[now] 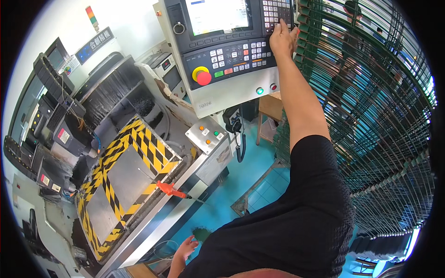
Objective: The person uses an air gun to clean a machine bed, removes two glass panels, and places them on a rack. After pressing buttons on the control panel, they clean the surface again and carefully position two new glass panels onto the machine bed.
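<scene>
At the machine's control panel [232, 85], my right hand [282, 41] reaches up to the right-hand keypad [270, 10]. One finger is stretched out against its lower keys, and the hand holds nothing. Left of the keypad, a lit screen [218, 16] shows lines too small to make out. My left hand [186, 248] hangs low by my body with fingers loosely bent and apart, nothing visible in it. The nearest thing above it is an orange air gun [170, 189], lying at the edge of the machine bed [130, 171], which is marked with yellow-black striped tape.
A red emergency stop button [203, 78] sits at the panel's lower left. Below hangs a handheld control [233, 121] on a cable, beside a small button box [206, 134]. Machine spindle heads [69, 134] stand left. Dark green wire racks [366, 92] crowd my right side.
</scene>
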Demonstrator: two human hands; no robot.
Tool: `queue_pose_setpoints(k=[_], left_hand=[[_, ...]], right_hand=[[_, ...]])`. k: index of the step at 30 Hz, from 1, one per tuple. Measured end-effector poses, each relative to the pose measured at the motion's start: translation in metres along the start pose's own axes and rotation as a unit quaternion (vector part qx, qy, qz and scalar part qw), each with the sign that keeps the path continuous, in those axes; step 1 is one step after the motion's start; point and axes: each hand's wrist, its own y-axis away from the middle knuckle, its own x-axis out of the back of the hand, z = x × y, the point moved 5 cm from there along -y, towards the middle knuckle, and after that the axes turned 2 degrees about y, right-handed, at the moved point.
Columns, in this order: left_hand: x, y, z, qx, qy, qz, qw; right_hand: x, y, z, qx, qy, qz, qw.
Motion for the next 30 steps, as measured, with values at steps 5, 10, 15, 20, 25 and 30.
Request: queue_pose_setpoints(k=[5,10,15,20,25,30], left_hand=[[-0.001,-0.001,0.012,-0.006,-0.001,0.001,1.000],[-0.001,-0.001,0.002,-0.003,0.005,0.007,1.000],[0.001,-0.005,-0.005,0.001,0.007,0.011,1.000],[0.001,-0.002,0.004,0.007,0.011,0.008,1.000],[0.003,-0.004,0.004,0.006,0.006,0.005,1.000],[0.003,0.000,0.002,0.014,0.005,0.006,1.000]], right_hand=[[-0.001,-0.001,0.023,-0.109,-0.097,0.049,0.988],[-0.003,0.004,0.022,-0.155,-0.091,0.033,0.983],[0.000,-0.001,0.022,-0.122,-0.024,0.024,0.992],[0.006,0.007,0.009,-0.150,-0.053,0.005,0.987],[0.004,0.003,0.018,-0.135,-0.071,0.033,0.988],[0.005,0.006,0.012,-0.164,-0.121,-0.005,0.979]])
